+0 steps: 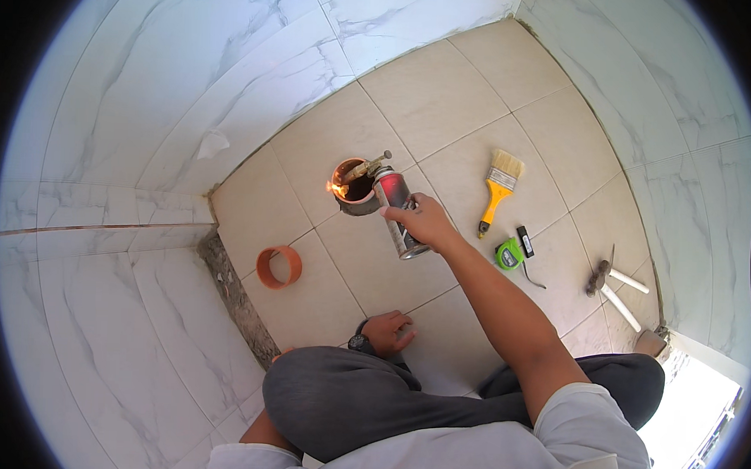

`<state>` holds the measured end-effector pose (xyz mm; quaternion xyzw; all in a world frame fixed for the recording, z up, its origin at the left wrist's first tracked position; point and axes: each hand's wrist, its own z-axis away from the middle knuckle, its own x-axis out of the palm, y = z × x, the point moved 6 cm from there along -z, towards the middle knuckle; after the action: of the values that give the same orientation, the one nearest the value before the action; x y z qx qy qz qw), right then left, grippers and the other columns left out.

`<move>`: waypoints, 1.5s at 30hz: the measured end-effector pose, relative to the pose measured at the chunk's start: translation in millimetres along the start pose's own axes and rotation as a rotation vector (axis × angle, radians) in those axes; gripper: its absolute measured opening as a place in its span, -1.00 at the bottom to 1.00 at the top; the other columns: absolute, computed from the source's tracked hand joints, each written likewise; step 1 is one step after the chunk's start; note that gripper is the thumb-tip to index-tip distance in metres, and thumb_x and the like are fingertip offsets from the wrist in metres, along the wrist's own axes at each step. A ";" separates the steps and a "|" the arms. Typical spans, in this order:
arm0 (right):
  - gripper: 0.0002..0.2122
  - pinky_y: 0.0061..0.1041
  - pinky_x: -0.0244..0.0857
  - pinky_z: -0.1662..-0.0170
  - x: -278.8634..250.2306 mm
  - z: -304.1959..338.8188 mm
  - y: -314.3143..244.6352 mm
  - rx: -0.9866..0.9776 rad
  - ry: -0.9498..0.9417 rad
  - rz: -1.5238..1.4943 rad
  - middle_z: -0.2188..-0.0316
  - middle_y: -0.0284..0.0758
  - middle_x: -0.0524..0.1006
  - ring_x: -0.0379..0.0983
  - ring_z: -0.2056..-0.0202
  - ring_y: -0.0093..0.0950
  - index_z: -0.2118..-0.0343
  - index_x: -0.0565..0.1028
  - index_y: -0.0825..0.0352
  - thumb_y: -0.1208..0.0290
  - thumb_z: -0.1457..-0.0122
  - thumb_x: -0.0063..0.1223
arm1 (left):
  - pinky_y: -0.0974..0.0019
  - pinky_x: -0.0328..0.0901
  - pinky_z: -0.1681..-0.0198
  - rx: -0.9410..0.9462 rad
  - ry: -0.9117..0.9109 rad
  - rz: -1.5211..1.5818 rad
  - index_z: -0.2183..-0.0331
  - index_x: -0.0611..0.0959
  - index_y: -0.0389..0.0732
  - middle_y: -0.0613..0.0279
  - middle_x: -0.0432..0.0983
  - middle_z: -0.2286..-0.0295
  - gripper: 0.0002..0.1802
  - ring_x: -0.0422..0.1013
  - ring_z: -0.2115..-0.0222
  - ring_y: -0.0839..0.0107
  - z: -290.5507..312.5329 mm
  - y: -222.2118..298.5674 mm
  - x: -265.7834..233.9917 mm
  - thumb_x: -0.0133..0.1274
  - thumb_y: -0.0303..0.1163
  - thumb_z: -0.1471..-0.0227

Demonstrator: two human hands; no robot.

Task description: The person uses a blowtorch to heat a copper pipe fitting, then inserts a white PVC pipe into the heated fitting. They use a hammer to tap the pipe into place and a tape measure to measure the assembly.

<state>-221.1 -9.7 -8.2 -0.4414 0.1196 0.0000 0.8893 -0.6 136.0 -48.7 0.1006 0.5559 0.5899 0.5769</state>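
Observation:
My right hand [428, 221] is closed around a gas canister [395, 204] in red, black and silver, with a brass torch head [363, 169] on its top. The torch reaches over the open mouth of an orange-brown pipe [342, 169] standing up from the floor. An orange flame [337, 188] burns at the pipe's left rim. By my knee, my left hand [386, 332] hangs low with its fingers loosely bent and apart, holding nothing. A dark watch [360, 341] is on its wrist. Left of it lies a loose orange-brown pipe ring [295, 263].
To the right on the tiled floor [439, 319] lie a yellow-handled paintbrush [498, 192], a green tape measure [509, 253], a small black object [525, 240] and white-handled hammer-like tools [619, 305]. Marble-patterned walls [232, 81] enclose the corner. A rough unfinished strip [237, 300] runs along the left.

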 end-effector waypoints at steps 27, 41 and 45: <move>-0.21 -0.34 0.46 0.13 -35.0 -10.3 -39.1 -0.008 -0.152 0.386 0.20 0.04 0.61 0.60 0.18 -0.18 0.12 0.55 0.58 -0.16 0.20 0.37 | 0.23 0.44 0.31 0.017 0.041 -0.028 0.25 0.67 -0.16 0.17 0.57 0.39 -0.69 0.55 0.40 0.25 -1.0 0.7 -0.3 0.21 -0.15 -0.07; -0.21 -0.35 0.46 0.13 -54.0 0.9 -53.1 -0.023 -0.117 0.437 0.24 0.03 0.63 0.61 0.21 -0.17 0.13 0.57 0.57 -0.17 0.21 0.37 | 0.24 0.45 0.28 0.024 0.022 -0.039 0.22 0.67 -0.18 0.16 0.57 0.38 -0.68 0.55 0.38 0.25 -1.1 -0.1 -0.1 0.19 -0.15 -0.09; -0.21 -0.34 0.46 0.11 -45.5 2.6 -45.5 -0.051 -0.126 0.437 0.22 0.04 0.62 0.61 0.19 -0.16 0.11 0.55 0.59 -0.15 0.20 0.37 | 0.25 0.45 0.29 0.030 0.031 -0.028 0.22 0.67 -0.17 0.16 0.58 0.39 -0.68 0.55 0.39 0.26 -1.7 -0.2 0.2 0.20 -0.15 -0.09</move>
<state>-260.0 -30.6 38.7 -0.4264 0.1564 0.2230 0.8626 -1.9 135.2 -49.6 0.0925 0.5749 0.5749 0.5748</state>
